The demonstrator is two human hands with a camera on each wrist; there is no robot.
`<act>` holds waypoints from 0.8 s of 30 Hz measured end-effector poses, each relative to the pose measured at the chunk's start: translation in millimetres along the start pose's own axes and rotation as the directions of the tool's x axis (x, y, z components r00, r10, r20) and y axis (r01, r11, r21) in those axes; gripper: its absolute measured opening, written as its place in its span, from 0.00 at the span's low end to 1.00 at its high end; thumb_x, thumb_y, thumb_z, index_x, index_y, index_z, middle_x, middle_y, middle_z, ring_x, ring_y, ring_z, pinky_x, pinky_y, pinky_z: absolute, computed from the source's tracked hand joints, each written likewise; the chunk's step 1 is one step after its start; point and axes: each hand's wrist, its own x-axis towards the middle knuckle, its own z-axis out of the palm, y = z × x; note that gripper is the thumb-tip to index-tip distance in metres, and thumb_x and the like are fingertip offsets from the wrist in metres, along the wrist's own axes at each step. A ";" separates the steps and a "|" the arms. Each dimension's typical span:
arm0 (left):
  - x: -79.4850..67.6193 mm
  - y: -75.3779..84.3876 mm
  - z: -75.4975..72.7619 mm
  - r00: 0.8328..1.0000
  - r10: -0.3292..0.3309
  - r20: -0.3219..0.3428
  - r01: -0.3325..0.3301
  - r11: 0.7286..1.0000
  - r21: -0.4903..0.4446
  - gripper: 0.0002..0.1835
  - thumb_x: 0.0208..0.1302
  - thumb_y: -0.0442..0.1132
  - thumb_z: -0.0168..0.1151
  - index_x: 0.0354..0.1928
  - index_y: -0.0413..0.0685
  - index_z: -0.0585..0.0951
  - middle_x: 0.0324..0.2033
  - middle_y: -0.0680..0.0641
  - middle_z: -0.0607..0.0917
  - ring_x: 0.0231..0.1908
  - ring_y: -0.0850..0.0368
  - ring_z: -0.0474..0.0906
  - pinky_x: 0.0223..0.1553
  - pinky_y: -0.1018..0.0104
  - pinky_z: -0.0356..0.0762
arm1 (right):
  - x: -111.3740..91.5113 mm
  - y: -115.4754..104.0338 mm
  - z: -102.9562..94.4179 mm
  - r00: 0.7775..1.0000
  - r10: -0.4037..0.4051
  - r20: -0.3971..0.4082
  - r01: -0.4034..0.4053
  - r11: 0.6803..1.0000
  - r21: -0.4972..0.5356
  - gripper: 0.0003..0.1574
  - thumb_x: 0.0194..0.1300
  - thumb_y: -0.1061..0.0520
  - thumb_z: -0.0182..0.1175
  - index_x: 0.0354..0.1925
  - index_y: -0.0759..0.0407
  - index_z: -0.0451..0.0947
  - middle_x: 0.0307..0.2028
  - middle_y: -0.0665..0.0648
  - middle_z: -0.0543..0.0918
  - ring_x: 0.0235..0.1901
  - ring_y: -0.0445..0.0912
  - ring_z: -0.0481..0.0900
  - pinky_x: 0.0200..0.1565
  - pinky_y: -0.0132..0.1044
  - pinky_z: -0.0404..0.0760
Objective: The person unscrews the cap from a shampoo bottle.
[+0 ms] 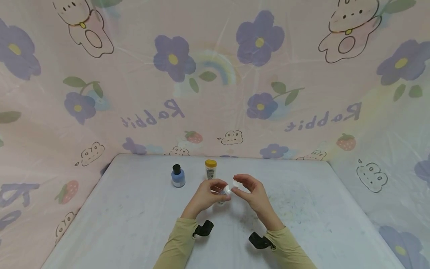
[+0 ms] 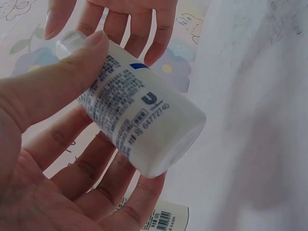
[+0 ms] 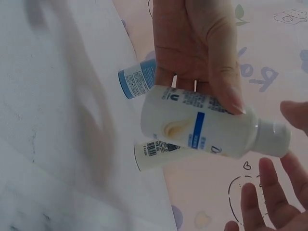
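Observation:
My left hand (image 1: 205, 195) grips a small white bottle (image 3: 192, 122) with blue print and a white cap (image 3: 273, 138). The thumb lies across the bottle's printed side near the cap in the left wrist view, where the bottle (image 2: 144, 113) is tilted, base toward the lower right. My right hand (image 1: 252, 192) is beside the cap, thumb and fingers spread around its end. In the right wrist view those fingertips (image 3: 267, 168) look apart from the cap. A small white patch shows between the right thumb and forefinger in the head view; I cannot tell what it is.
A blue bottle with a black cap (image 1: 178, 177) stands left of the hands. Behind the left hand is a pale tube with a yellow cap (image 1: 210, 169). Both stand on a white-covered table (image 1: 134, 209), enclosed by a patterned curtain (image 1: 215, 97) at the back and sides.

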 end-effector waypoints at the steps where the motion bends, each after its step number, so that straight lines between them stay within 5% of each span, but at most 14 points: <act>1: 0.0 0.4 0.3 1.000 0.005 0.001 -0.005 1.000 -0.001 0.21 0.50 0.44 0.76 0.47 0.48 0.83 0.39 0.53 0.83 0.41 0.54 0.78 0.43 0.60 0.77 | 0.0 0.2 0.0 1.000 0.008 -0.014 -0.008 1.000 0.002 0.25 0.57 0.67 0.67 0.53 0.70 0.74 0.52 0.68 0.77 0.57 0.61 0.71 0.62 0.58 0.60; 9: 0.1 3.0 2.0 1.000 -0.007 -0.004 0.007 1.000 0.008 0.20 0.49 0.44 0.76 0.45 0.50 0.83 0.39 0.53 0.82 0.41 0.55 0.78 0.43 0.60 0.77 | 0.5 0.5 1.8 0.996 0.038 -0.083 -0.037 0.999 0.017 0.21 0.55 0.67 0.69 0.46 0.69 0.74 0.48 0.72 0.76 0.52 0.62 0.73 0.59 0.53 0.63; 16: -0.2 3.9 4.0 1.000 -0.009 -0.007 0.009 1.000 0.005 0.19 0.49 0.42 0.76 0.44 0.50 0.83 0.38 0.53 0.83 0.41 0.54 0.78 0.42 0.61 0.78 | 8.1 32.4 1.4 0.989 0.046 -0.140 -0.044 0.999 0.014 0.23 0.52 0.60 0.74 0.42 0.67 0.74 0.42 0.69 0.77 0.47 0.62 0.74 0.58 0.57 0.62; 24: -0.8 1.5 5.5 1.000 -0.005 -0.010 0.005 1.000 0.002 0.18 0.50 0.41 0.76 0.44 0.51 0.83 0.38 0.53 0.83 0.40 0.54 0.78 0.42 0.61 0.78 | 6.0 30.7 -0.2 0.989 0.083 -0.121 -0.080 0.996 0.028 0.23 0.52 0.60 0.73 0.42 0.70 0.74 0.40 0.67 0.77 0.46 0.58 0.75 0.60 0.59 0.61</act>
